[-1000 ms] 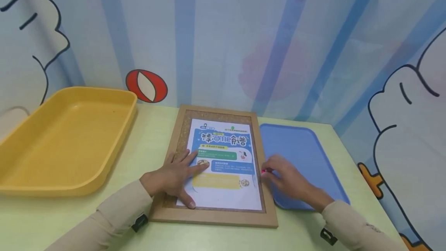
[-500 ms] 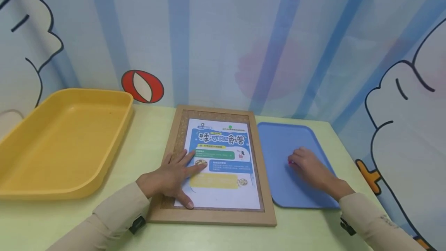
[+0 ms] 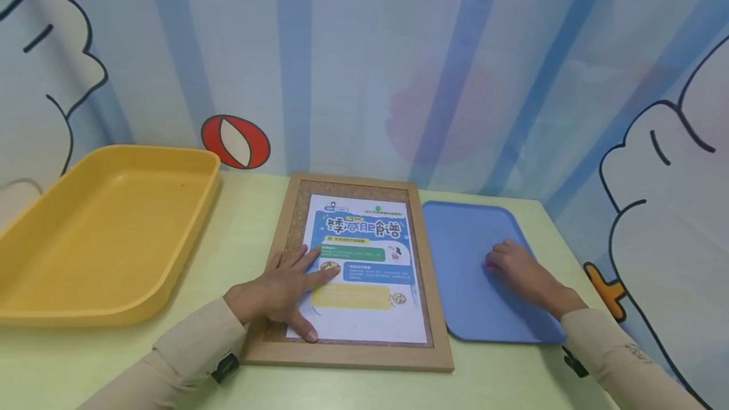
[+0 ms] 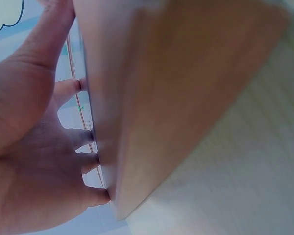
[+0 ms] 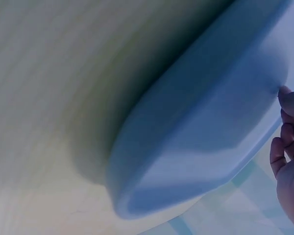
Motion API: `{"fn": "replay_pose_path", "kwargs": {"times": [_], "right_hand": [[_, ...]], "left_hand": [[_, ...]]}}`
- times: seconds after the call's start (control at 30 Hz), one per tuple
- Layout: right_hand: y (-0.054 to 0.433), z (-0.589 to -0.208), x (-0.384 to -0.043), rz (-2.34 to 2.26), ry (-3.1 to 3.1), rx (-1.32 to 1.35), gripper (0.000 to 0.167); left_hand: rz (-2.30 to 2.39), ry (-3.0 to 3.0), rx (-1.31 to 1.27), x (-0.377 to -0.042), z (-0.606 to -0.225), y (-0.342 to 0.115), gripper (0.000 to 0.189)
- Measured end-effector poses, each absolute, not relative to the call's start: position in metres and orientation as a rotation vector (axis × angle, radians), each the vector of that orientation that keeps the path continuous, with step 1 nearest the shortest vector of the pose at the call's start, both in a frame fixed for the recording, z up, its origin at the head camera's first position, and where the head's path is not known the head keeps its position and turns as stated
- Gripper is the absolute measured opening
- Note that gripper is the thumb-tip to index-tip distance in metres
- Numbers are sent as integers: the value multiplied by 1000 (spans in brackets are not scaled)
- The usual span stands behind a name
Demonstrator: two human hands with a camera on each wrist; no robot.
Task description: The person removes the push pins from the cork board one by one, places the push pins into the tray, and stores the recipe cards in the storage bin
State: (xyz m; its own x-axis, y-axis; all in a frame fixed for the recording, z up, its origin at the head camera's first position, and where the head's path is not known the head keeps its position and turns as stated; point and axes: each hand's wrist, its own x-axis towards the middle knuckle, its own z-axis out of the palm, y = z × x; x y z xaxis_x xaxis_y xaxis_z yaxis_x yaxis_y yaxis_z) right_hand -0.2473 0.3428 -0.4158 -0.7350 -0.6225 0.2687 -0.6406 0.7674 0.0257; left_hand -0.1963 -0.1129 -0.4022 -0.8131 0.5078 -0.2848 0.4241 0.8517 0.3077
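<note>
A wood-framed corkboard (image 3: 346, 353) lies on the table with a printed sheet (image 3: 370, 328) on its cork. My left hand (image 3: 287, 290) rests on the sheet's left part, fingers spread; the left wrist view shows its fingertips beyond the board's frame (image 4: 152, 107). A green pin (image 3: 378, 209) stands near the sheet's top right corner, and a dark small one (image 3: 333, 205) near its top left. Over the blue tray (image 3: 467, 309), my right hand (image 3: 521, 274) pinches a small pink pushpin (image 3: 489, 265), mostly hidden by the fingers. In the right wrist view its fingertips are close over the tray floor.
A deep yellow tray (image 3: 108, 233) stands at the table's left. The pale table (image 3: 228, 391) runs up to a striped, cartoon-printed backdrop (image 3: 364, 68) behind and at the right. The blue tray sits close against the board's right side.
My right hand has moved right from the board's right frame edge to over the blue tray, the pink pushpin still between its fingers. The left hand has stayed on the sheet.
</note>
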Motion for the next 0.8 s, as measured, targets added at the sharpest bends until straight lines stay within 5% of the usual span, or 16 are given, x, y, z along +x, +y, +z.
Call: {"fn": "replay_pose_path", "kwargs": {"times": [0.8], "right_hand": [[333, -413, -254, 376, -2985, 745, 4]], "left_hand": [[354, 2679, 708, -194, -401, -114, 117]]}}
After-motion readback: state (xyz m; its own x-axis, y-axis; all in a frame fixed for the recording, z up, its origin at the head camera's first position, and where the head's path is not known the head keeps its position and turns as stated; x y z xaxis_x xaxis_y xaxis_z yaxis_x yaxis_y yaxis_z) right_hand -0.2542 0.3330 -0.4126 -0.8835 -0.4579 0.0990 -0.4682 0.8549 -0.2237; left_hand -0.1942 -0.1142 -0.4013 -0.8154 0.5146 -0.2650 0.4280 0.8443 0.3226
